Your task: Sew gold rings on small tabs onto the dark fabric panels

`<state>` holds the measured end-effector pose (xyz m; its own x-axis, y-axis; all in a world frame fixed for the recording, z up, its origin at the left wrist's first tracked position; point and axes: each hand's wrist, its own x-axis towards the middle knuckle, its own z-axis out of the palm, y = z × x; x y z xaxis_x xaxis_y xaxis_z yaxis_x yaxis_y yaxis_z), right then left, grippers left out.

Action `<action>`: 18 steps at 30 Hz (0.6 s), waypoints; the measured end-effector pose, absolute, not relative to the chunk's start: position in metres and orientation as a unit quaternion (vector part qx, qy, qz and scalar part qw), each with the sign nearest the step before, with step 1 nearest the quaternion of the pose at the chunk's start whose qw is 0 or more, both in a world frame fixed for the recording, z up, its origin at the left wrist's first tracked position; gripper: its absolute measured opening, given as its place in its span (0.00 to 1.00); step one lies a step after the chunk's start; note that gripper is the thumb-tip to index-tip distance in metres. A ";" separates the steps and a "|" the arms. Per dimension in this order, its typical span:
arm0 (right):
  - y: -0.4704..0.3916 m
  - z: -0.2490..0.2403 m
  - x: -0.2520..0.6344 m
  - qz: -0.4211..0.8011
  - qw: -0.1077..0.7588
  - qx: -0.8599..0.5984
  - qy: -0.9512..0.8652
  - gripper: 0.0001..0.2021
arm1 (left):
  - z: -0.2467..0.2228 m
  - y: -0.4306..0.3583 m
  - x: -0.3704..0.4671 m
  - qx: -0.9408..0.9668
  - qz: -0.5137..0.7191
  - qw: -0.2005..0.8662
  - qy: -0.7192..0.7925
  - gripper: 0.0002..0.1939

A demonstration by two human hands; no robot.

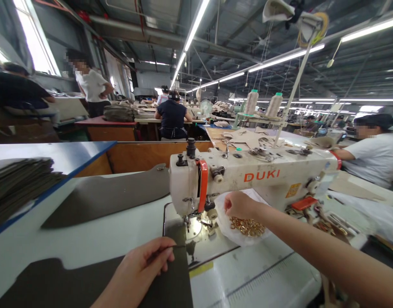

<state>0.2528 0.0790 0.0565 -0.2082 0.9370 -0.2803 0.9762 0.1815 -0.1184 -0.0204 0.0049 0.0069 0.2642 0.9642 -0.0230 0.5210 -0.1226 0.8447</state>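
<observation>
Preparation seemed the step in hand: the left hand (145, 263) held a thin strip (179, 246) ready while the right hand (239, 205) sought among metal rings (249, 227). The next move, I judged, called for a fine pinch to free one ring from the tangle, and a steady hold on the strip. At the far left rose a stack (25, 188) of dark, flat cut pieces, its edges thinly layered and uneven. Beside it a long panel (113, 196) of smooth, matt, leather-like sheet lay on the pale table (96, 244), tapering to a point at its left end. Nearer, more dark sheet (71, 282), with a curved notch in its upper edge, ran up to the left hand. That hand's thumb and forefinger were narrowed on the strip, a dark, slender piece whose free end pointed toward the sewing machine (228, 175). Lamplight gleamed on the polished bed plate (215, 252) around the needle (188, 229), against the scuffed, cream-painted body above. Next came a crinkled, translucent plastic bag (222, 226), spread open on the machine's bed; over it the right hand's fingertips bunched close together, and I could not tell whether they gripped anything. Below them the rings lay heaped in the bag, gold-coloured, glossy and loop-shaped
</observation>
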 end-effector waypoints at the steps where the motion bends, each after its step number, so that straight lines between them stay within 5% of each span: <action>1: 0.079 0.058 0.252 -0.145 0.078 0.625 0.763 0.09 | 0.008 0.005 -0.020 0.692 0.285 0.390 0.537 0.16; 18: 0.066 0.069 0.243 -0.024 0.130 0.520 0.844 0.08 | 0.012 0.003 -0.019 0.677 0.311 0.395 0.537 0.14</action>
